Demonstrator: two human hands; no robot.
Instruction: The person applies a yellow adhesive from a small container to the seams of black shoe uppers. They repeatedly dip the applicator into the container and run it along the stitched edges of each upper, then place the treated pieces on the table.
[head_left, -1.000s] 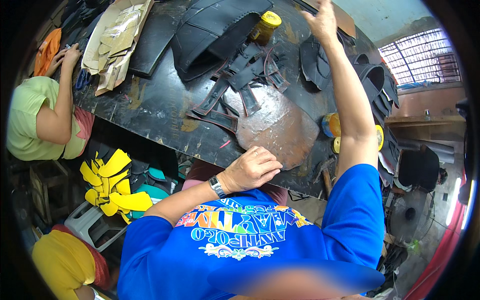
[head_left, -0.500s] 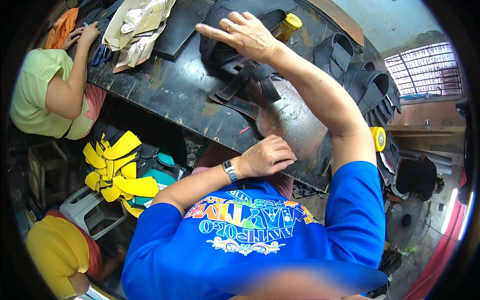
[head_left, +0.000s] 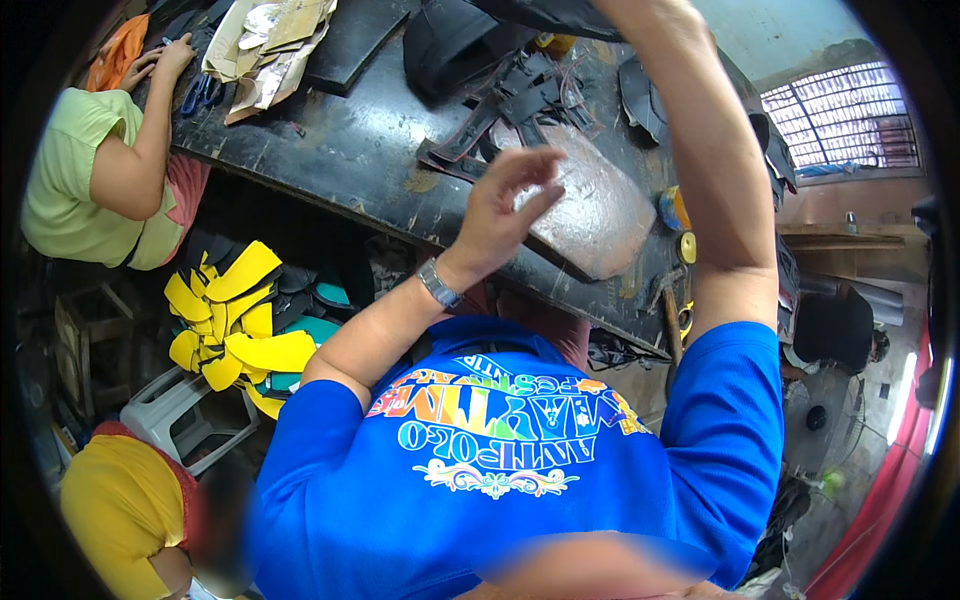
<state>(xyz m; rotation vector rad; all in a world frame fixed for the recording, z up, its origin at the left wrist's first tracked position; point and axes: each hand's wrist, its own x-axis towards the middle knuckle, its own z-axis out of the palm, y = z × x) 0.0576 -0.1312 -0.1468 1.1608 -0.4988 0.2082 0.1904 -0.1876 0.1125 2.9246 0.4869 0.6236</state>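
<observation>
My left hand is raised over the table near a worn, silvery-brown slab, its fingers curved and apart from the thumb, with nothing visible in it. Just beyond the hand lies a tangle of black straps with reddish edges. My right arm stretches toward the top of the view, and the right hand itself is cut off by the upper edge. Beside that wrist a black, sheet-like piece shows; whether the hand holds it is hidden. A larger curved black piece rests behind the straps.
A hammer-like wooden handle and a yellow roll are by my right arm. Scissors and cardboard scraps lie at left, near a co-worker in light green. Yellow cut pieces are piled by a stool.
My left hand has risen from the table's near edge, its closed fingers now apart. My right hand has moved up and right, out of view. More of the slab and straps is uncovered.
</observation>
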